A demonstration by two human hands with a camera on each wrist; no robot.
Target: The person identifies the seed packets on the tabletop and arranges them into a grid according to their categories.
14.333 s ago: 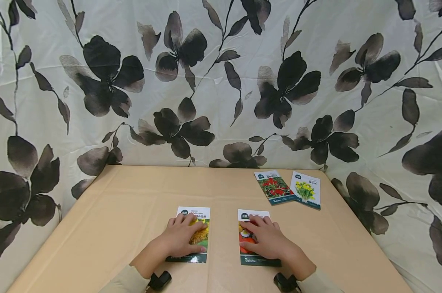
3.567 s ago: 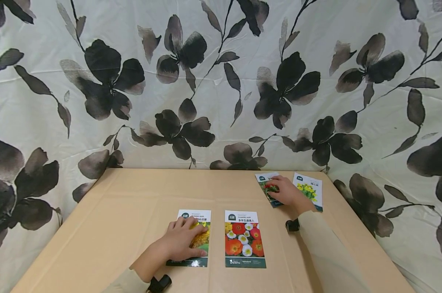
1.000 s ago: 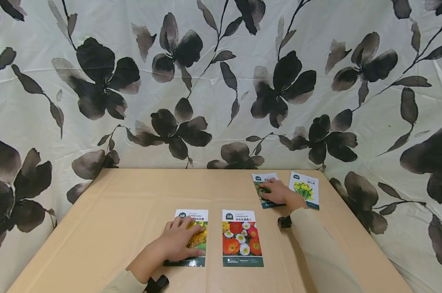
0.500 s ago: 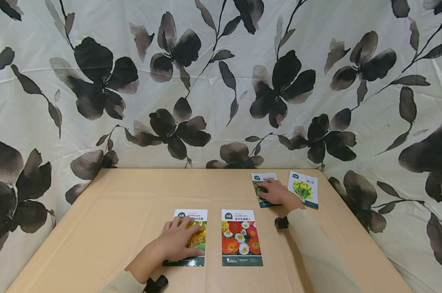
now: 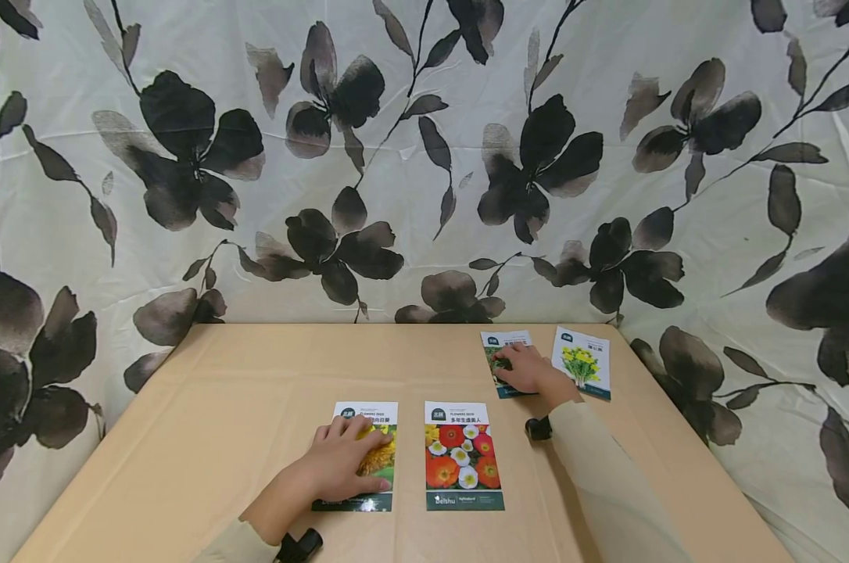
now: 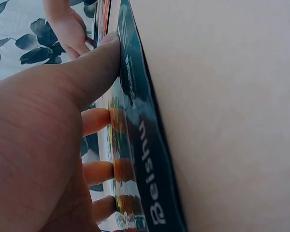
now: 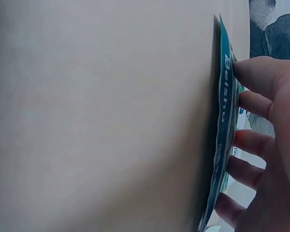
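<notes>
My left hand (image 5: 347,461) rests with spread fingers on a seed packet with a yellow flower picture (image 5: 381,450), covering its left part. In the left wrist view the thumb and fingertips touch the face of this packet (image 6: 145,125). Beside it lies a seed packet with red, orange and white flowers (image 5: 463,461), untouched. At the back right my right hand (image 5: 530,371) rests its fingertips on another seed packet (image 5: 503,339), whose picture it mostly hides. The right wrist view shows the fingertips on this packet (image 7: 221,121), its near edge slightly off the table.
A seed packet with yellow flowers (image 5: 582,361) lies tilted just right of my right hand. All lie on a light tan table (image 5: 256,375), with a floral curtain (image 5: 424,180) behind its far edge.
My right hand has left the red-orange flower packet, which now lies further left, and gone to the back-right packet. That packet is straighter and apart from the yellow-flower one. My left hand stays put.
</notes>
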